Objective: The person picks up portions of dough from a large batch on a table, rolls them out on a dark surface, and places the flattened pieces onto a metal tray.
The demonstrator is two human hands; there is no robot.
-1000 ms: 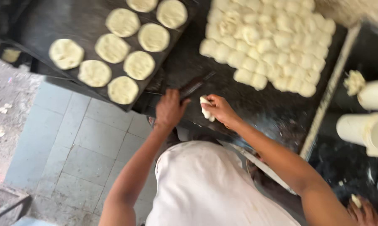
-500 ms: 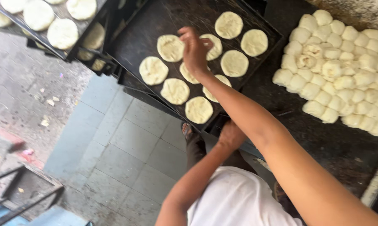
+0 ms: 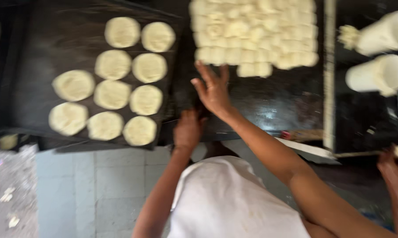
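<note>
**Open hand nearing the dough block, trays crowded close**

Head view: the right hand (image 3: pixel 213 90) stretches forward over the dark, glossy worktop (image 3: pixel 274 105), its fingers spread apart and clamped on nothing. The fingertips come just short of the block of small pale dough squares packed side by side (image 3: pixel 256 35) at the far edge of that worktop. The left hand (image 3: pixel 188 130) rests lower down, at the near edge where the worktop meets the black flat baking tray (image 3: pixel 35 48). The picture is too blurred to tell whether its fingers are curled or closed on anything.

The tray carries nine flattened round dough discs (image 3: pixel 113 94) in rows, close together but apart. The nearest disc lies close to the left hand, so I judge that a careless sweep of that wrist could dent it or push it into its neighbour.

The dough squares touch one another, so pulling one free with open fingers might drag or tear the pieces beside it. To the right, two white cylindrical containers (image 3: pixel 377 72) lie on a second dark surface, and another person's hand (image 3: pixel 395 169) works near the right edge. A reach across could bump that hand. The tray's near edge seems to overhang the pale tiled floor (image 3: pixel 97 185), so a nudge might tip it.
</note>
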